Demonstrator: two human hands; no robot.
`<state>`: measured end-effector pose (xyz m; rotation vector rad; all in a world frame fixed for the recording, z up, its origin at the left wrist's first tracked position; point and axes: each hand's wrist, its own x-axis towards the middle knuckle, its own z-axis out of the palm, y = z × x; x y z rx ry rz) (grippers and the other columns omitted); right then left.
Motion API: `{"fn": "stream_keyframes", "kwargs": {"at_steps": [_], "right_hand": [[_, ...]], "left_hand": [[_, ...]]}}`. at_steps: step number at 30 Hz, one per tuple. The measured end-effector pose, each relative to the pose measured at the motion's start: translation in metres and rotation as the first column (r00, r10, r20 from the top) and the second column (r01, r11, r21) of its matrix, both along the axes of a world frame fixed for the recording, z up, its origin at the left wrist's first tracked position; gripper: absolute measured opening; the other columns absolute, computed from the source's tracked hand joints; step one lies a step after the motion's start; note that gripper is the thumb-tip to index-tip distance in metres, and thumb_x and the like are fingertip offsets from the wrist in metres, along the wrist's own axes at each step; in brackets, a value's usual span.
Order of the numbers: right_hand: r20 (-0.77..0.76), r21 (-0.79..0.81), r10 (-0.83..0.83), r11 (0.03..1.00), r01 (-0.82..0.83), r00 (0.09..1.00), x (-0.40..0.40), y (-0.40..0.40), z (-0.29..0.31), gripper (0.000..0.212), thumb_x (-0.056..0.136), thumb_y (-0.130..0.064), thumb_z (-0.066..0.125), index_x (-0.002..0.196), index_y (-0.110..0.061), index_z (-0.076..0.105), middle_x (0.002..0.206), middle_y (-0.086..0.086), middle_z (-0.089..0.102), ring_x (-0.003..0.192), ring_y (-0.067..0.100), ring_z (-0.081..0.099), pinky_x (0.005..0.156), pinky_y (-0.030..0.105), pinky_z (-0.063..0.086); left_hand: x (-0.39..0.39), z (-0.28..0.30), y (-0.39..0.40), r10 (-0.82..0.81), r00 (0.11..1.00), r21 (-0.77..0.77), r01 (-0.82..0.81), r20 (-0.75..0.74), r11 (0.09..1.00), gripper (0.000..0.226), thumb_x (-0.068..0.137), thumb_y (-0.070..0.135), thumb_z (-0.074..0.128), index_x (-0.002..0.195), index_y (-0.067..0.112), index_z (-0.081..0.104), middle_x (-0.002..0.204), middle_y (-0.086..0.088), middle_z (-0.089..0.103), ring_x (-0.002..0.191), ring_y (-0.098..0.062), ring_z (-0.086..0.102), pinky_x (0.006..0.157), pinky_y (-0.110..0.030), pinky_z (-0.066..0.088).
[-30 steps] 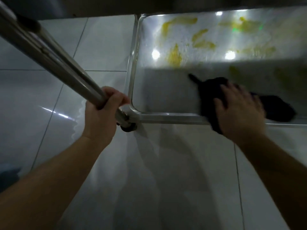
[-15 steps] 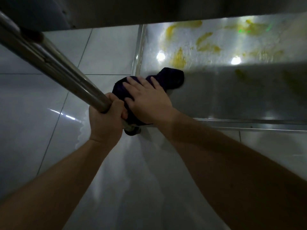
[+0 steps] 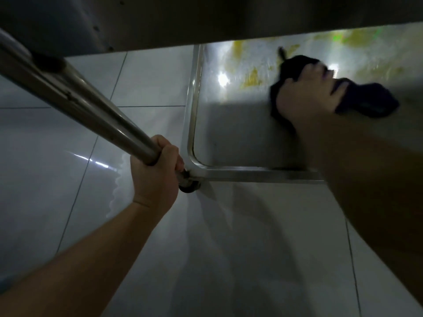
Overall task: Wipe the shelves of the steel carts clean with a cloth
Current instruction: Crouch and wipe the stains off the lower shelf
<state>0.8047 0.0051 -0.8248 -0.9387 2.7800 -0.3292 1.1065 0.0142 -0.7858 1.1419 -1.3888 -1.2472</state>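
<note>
The bottom steel shelf [image 3: 229, 138] of the cart lies low at the upper right, with a raised rim. Yellow smears [image 3: 253, 78] cover its far, lit part. My right hand [image 3: 306, 97] presses a dark cloth [image 3: 368, 99] flat on the shelf beside the smears; the cloth sticks out past my fingers on both sides. My left hand [image 3: 158, 172] grips the cart's steel corner post [image 3: 96, 108] just above the shelf corner. The hand and cloth are motion-blurred.
An upper shelf's underside [image 3: 206, 17] overhangs the top of the view and hides the far part of the bottom shelf. A black caster [image 3: 190, 187] sits under the near left corner. Glossy pale floor tiles [image 3: 57, 179] surround the cart.
My right hand has swept the cloth from the shelf's near left corner out to the right and farther back, next to the yellow smears. My left hand keeps its grip on the post.
</note>
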Motion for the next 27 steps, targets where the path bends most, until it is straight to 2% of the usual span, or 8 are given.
{"fn": "stream_keyframes", "kwargs": {"at_steps": [2,5,10,15,18,21,24,27], "right_hand": [[-0.023,0.0,0.25,0.968,-0.25,0.968,0.04,-0.031,0.003,0.064,0.102,-0.043,0.029,0.159,-0.014,0.031,0.168,0.009,0.025,0.155,0.032,0.019,0.124,0.061,0.006],[0.049,0.007,0.614,0.789,-0.615,0.788,0.097,-0.069,0.011,0.063,0.105,-0.043,0.028,0.163,-0.021,0.023,0.173,-0.001,0.014,0.159,0.025,0.01,0.126,0.057,0.001],[0.01,-0.064,0.793,0.609,-0.791,0.61,0.136,-0.028,0.01,0.063,0.107,-0.045,0.033,0.166,-0.026,0.019,0.173,-0.007,0.014,0.159,0.018,0.012,0.128,0.05,0.001],[0.083,-0.05,0.961,0.269,-0.962,0.264,0.115,0.033,0.014,0.06,0.108,-0.047,0.034,0.165,-0.037,0.016,0.172,-0.017,0.012,0.158,0.006,0.007,0.128,0.039,-0.005],[-0.013,-0.027,0.872,0.488,-0.872,0.489,0.087,-0.007,0.011,0.06,0.106,-0.042,0.039,0.163,-0.031,0.026,0.171,-0.008,0.022,0.157,0.014,0.019,0.127,0.044,0.004],[0.049,-0.005,0.676,0.736,-0.677,0.735,0.078,-0.049,0.009,0.061,0.106,-0.045,0.029,0.164,-0.028,0.022,0.173,-0.005,0.016,0.159,0.02,0.011,0.127,0.053,0.001],[0.069,-0.019,0.673,0.739,-0.673,0.737,0.103,-0.045,0.006,0.062,0.107,-0.046,0.025,0.166,-0.029,0.018,0.174,-0.006,0.013,0.16,0.022,0.008,0.127,0.056,-0.001],[0.059,-0.03,0.784,0.62,-0.784,0.618,0.131,-0.009,0.01,0.062,0.107,-0.048,0.028,0.166,-0.033,0.015,0.174,-0.009,0.012,0.16,0.019,0.009,0.127,0.054,0.001]], "left_hand": [[0.0,0.001,-0.001,-0.008,1.0,0.009,0.008,-0.019,1.0,0.016,0.078,0.003,0.052,0.064,0.009,0.045,0.049,0.002,0.046,0.047,-0.015,0.046,0.05,-0.027,0.045],[0.002,0.0,-0.003,-0.027,0.999,0.028,0.028,-0.037,0.999,0.015,0.075,0.001,0.052,0.064,0.009,0.044,0.05,0.0,0.044,0.047,-0.015,0.044,0.05,-0.026,0.044],[0.005,-0.003,-0.003,-0.064,0.996,0.027,0.066,-0.061,0.997,0.016,0.067,0.013,0.06,0.064,0.008,0.045,0.051,-0.003,0.044,0.049,-0.018,0.043,0.049,-0.027,0.043],[0.006,-0.006,0.005,-0.08,0.993,0.005,0.081,-0.088,0.997,0.015,0.073,0.008,0.059,0.066,0.005,0.046,0.05,0.001,0.048,0.048,-0.014,0.045,0.052,-0.023,0.044],[0.004,-0.004,0.006,-0.019,0.999,0.039,0.02,-0.044,0.999,0.012,0.074,-0.001,0.052,0.065,0.005,0.045,0.049,-0.002,0.045,0.047,-0.016,0.044,0.05,-0.024,0.043],[0.004,0.0,0.003,-0.025,1.0,0.055,0.026,-0.019,0.998,0.013,0.074,0.0,0.052,0.065,0.006,0.046,0.051,-0.002,0.044,0.049,-0.015,0.044,0.051,-0.025,0.045],[0.004,0.001,0.003,-0.011,0.999,0.09,0.014,-0.031,0.996,0.006,0.073,0.0,0.052,0.069,0.0,0.048,0.053,-0.005,0.041,0.049,-0.015,0.043,0.05,-0.026,0.043],[0.004,0.002,0.005,0.03,0.999,0.114,-0.027,-0.028,0.993,0.008,0.073,0.001,0.052,0.068,0.004,0.046,0.053,-0.006,0.042,0.049,-0.017,0.043,0.05,-0.029,0.041]]}}
